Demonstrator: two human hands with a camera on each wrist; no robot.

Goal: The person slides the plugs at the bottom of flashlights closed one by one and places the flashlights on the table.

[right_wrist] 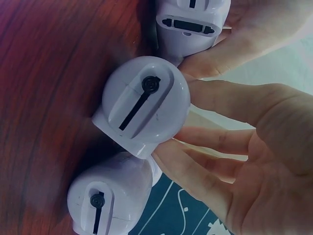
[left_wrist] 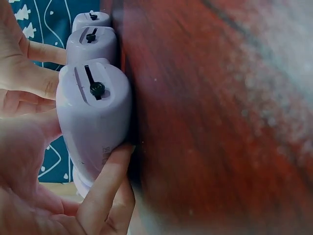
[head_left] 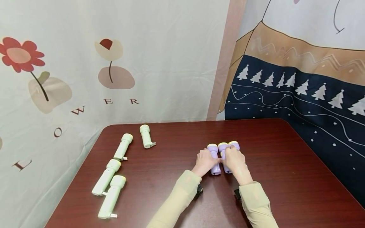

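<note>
Three purple flashlights lie side by side on the dark red table. My left hand (head_left: 206, 162) grips the leftmost purple flashlight (head_left: 215, 169), fingers along its outer side and thumb on the other, as the left wrist view shows. With thumb and fingers, my right hand (head_left: 235, 161) holds the middle purple flashlight (right_wrist: 146, 105), whose slotted end faces the right wrist camera. Beyond it sits the right purple flashlight (right_wrist: 107, 200), mostly covered by the right hand in the head view. Both thumbs come close together between the left and middle flashlights.
Several pale green flashlights lie at the table's left: one upper (head_left: 146, 136), one below it (head_left: 123, 147), and two lower ones, including the nearest (head_left: 112, 198). Small levers stick out near their ends. A flower-print curtain (head_left: 171, 63) hangs behind the table (head_left: 176, 190).
</note>
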